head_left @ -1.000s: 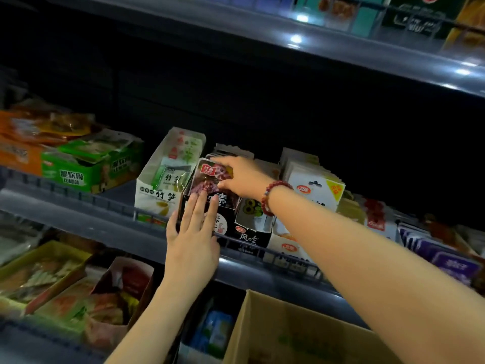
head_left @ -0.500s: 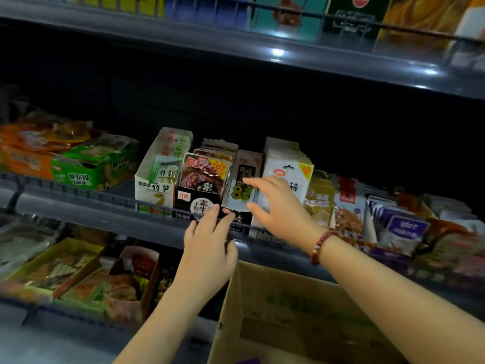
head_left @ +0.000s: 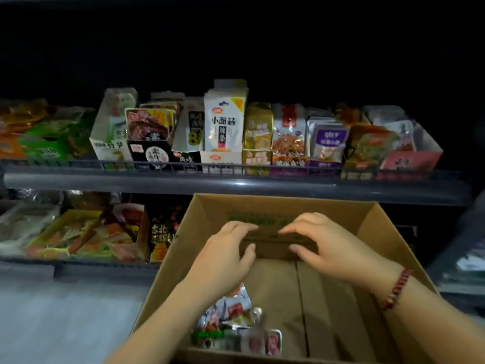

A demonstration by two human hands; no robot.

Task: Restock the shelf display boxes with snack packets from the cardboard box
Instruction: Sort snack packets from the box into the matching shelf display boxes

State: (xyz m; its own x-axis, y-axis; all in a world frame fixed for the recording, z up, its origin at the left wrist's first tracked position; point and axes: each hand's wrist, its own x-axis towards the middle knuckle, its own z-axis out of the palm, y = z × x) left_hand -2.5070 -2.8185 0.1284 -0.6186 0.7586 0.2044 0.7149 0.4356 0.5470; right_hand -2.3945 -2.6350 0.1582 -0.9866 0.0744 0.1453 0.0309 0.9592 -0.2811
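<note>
- Currently, we hold both hands inside the box (head_left: pixel 378 222), which stands open just below the shelf (head_left: pixel 236 183), so that each transfer upward is short.
- Our left hand (head_left: pixel 225 252) is loosely spread with its fingers slightly bent; it grips nothing.
- Our right hand (head_left: pixel 328 245) mirrors it, fingers extended and relaxed, thumb apart, also holding nothing. A bracelet (head_left: pixel 396 288) sits on that wrist.
- Both hands hover near the far wall of the box, above bare cardboard. We cannot tell whether the fingertips touch it.
- The remaining packets (head_left: pixel 236 324) lie in the near left corner, under our left forearm and well apart from the fingers.
- The display boxes (head_left: pixel 223 158) stand side by side behind the shelf rail, open tops tilted forward so packets face the aisle.
- We judge that the next step requires drawing the hands back toward the near corner to collect packets.
</note>
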